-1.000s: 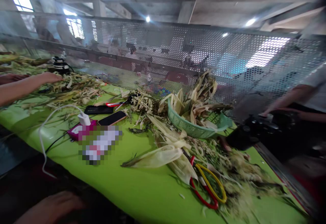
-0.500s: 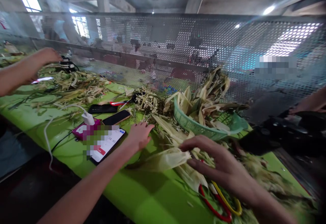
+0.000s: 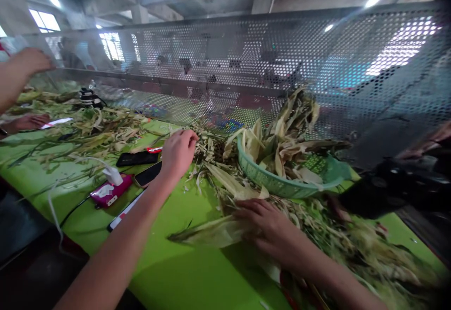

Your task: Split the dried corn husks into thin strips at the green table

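1. While the right hand (image 3: pixel 264 228) lies over a pale husk (image 3: pixel 209 235), its fingers touch the leaf; whether they grip it, I cannot tell.
2. The left hand (image 3: pixel 178 152) has curled fingers, near the stringy scraps (image 3: pixel 208 149); whether it holds anything is unclear.
3. The pale husk lies on the green counter (image 3: pixel 190 277), its dark tip pointing left, on the near side of the green basket (image 3: pixel 275 179).
4. Dry husks (image 3: pixel 282 143) fill much of the basket.
5. A magenta power block (image 3: pixel 118 190) sits left of the left forearm.
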A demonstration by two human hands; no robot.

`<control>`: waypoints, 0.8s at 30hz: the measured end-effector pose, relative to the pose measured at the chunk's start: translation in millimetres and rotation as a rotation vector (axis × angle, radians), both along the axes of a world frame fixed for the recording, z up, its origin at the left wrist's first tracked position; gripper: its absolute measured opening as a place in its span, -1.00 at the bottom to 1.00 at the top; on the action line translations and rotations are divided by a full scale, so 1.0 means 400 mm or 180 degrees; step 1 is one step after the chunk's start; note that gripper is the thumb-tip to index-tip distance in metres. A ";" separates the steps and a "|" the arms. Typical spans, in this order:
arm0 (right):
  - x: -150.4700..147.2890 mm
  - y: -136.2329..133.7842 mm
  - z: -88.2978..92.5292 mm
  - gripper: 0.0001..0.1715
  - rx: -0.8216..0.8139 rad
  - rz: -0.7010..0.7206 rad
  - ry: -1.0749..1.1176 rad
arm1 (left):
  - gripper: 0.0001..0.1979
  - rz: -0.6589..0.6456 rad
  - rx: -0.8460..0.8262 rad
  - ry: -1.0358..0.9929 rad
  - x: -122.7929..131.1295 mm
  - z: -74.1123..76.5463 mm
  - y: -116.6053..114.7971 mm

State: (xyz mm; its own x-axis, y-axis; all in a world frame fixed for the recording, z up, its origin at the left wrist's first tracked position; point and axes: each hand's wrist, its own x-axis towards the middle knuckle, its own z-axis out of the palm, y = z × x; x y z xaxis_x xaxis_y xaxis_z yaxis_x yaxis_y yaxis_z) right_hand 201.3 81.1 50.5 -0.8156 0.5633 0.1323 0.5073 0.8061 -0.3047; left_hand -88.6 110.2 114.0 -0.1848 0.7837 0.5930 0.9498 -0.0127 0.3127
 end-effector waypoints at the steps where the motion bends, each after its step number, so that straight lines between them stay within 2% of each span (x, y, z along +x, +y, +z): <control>1: 0.005 0.000 -0.001 -0.38 0.0019 -0.0027 0.0030 | -0.82 0.0025 0.0015 0.0015 0.014 0.012 0.018; 4: 0.025 0.008 0.001 -0.28 0.0099 -0.0237 0.0076 | -0.71 -0.0120 -0.0152 0.0108 0.072 0.017 0.045; 7: 0.047 0.026 0.007 -0.30 0.0168 -0.0445 0.0094 | -0.72 -0.0775 -0.0575 -0.0070 0.127 -0.024 0.033; 10: 0.062 0.044 0.016 -0.47 0.0144 -0.0559 0.0065 | -0.79 -0.1347 -0.1094 -0.0668 0.154 -0.083 0.010; 13: 0.069 0.052 0.034 -0.71 0.0126 -0.0685 0.0169 | -0.80 -0.1715 -0.1317 -0.0993 0.158 -0.123 -0.002; 15: 0.075 0.052 0.051 -0.77 0.0126 -0.0909 0.0393 | -0.79 -0.1989 -0.1436 -0.0997 0.159 -0.129 -0.009; 20: 0.109 0.055 0.090 -0.78 0.0271 -0.1573 0.0744 | -0.62 -0.2698 -0.2026 -0.0798 0.183 -0.114 -0.044; 24: 0.139 0.068 0.100 -0.79 0.0597 -0.1775 0.0190 | -0.69 -0.2721 -0.2023 -0.0203 0.213 -0.124 -0.069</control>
State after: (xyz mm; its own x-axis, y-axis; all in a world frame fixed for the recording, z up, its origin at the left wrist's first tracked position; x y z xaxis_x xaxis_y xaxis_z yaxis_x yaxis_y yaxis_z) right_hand 257.1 108.1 90.4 -0.3913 0.8674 0.3075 0.8563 0.4656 -0.2236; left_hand -3.4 82.5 64.5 0.5565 0.8299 0.0386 0.6843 -0.4843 0.5452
